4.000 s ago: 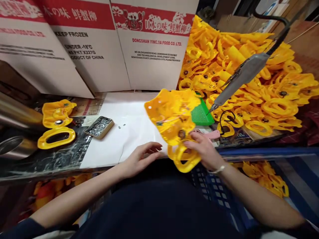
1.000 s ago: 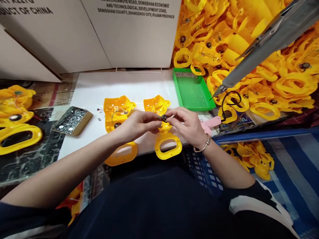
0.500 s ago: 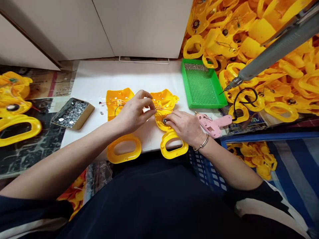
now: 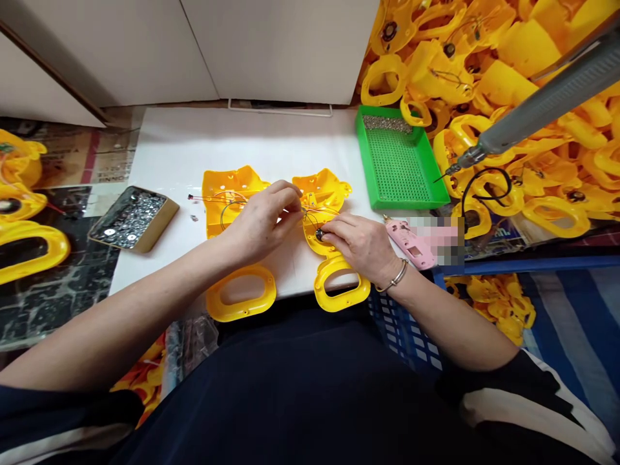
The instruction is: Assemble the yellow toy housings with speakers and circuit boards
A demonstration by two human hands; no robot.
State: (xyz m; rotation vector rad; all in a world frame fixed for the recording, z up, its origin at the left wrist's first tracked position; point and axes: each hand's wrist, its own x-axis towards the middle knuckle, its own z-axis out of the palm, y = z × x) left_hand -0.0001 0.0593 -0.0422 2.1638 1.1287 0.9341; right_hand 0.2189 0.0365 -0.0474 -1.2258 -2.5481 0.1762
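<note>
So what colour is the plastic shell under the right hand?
The shell is yellow, clearest in the head view.

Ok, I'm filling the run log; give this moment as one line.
left hand: at thin wires | right hand: touching black round part at yellow shell | second shell: to its left

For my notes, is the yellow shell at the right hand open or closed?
Open: the yellow shell shows its hollow inside, with thin wires visible.
</note>
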